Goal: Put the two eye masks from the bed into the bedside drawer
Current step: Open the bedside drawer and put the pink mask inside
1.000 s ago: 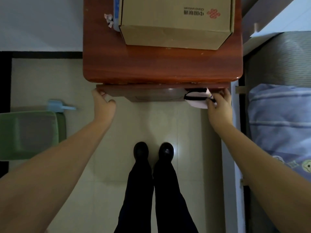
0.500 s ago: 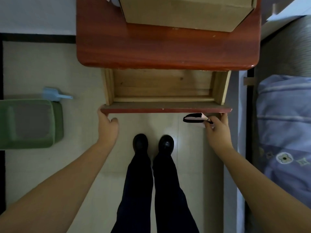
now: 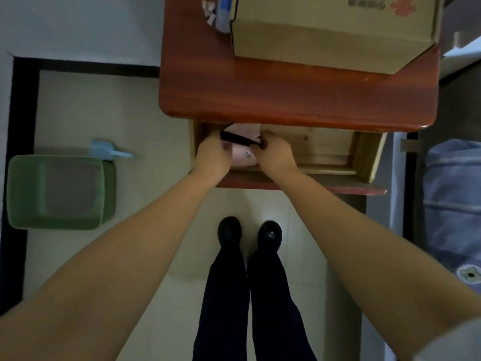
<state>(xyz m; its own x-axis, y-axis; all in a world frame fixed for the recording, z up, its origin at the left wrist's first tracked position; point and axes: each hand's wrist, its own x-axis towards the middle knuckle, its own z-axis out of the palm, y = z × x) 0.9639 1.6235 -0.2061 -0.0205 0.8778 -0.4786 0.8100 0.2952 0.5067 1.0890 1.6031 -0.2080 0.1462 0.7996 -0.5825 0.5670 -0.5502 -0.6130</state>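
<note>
1. Bedside drawer (image 3: 325,147): pulled out from under the red-brown cabinet top (image 3: 286,100); pale wood interior visible, right part bare.
2. Eye masks (image 3: 243,131): pink fabric with a black strap (image 3: 238,139), lying inside the left part of the drawer, between the 2 hands. Whether 1 or 2 masks lie there cannot be told; the bundle is partly hidden by the hands and the cabinet top.
3. Left hand (image 3: 212,157): arm bare, extended forward and inward; hand inside the drawer at its left wall, fingers curled down onto the left end of the strap and pink fabric, gripping it.
4. Right hand (image 3: 274,157): arm bare, extended forward and angled left across the drawer front; fingers curled closed on the right end of the black strap.
5. Cardboard box (image 3: 333,29): on the cabinet top, rear right.
6. Green bin (image 3: 54,191): on the floor, left; blue scoop (image 3: 108,152) just behind it.
7. Bed (image 3: 453,204): right edge, blue striped bedding.
8. 2 black shoes (image 3: 250,234): on the tile floor below the drawer front.
</note>
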